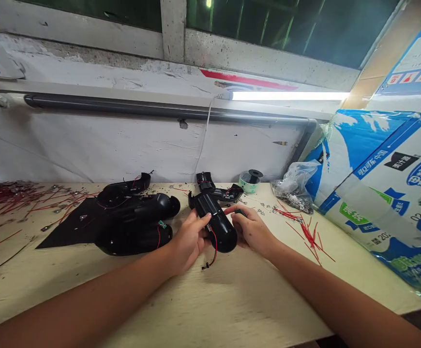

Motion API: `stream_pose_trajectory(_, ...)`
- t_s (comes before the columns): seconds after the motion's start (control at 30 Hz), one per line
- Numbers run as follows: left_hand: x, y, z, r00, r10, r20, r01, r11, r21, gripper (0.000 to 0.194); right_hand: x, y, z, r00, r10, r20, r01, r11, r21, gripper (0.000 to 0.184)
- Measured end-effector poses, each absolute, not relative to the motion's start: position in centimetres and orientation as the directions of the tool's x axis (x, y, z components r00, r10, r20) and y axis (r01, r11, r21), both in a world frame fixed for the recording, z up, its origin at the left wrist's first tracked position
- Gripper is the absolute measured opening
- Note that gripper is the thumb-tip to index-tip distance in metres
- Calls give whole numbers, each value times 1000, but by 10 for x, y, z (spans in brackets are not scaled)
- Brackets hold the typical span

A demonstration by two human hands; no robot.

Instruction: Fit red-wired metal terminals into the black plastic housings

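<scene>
Okay so my left hand [189, 240] grips the black plastic housing [224, 233] at the workbench [203, 311], long axis slanting far-left to near-right, while my right hand [253, 228] curls just off its right side, can't tell if pinching anything.

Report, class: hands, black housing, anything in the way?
Left hand gripping black housing. Right hand close beside it. Possible snag: red wire trailing off housing.
</scene>
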State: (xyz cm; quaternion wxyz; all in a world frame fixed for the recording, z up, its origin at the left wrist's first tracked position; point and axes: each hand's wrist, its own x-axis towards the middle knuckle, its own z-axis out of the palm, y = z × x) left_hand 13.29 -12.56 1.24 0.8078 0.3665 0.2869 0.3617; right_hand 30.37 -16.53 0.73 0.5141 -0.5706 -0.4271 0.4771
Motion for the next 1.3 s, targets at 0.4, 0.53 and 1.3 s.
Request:
stream_pose_trajectory(0.4, 132, -124, 13, 604, 776, -183, -369, 476, 798, 17, 304, -167, 4, 149, 989, 5, 123, -14, -992, 32)
stream_pose_trajectory(0.53, 133, -124, 11, 597, 781, -185, -374, 474, 797, 21, 306, -166, 3, 141, 990, 24, 111, 8, -994, 27)
stream_pose_trajectory(1.3, 136, -125, 2, 538, 834, -119, -314, 330, 890, 33, 304, -166, 6, 188, 982, -23, 20, -27, -999, 27)
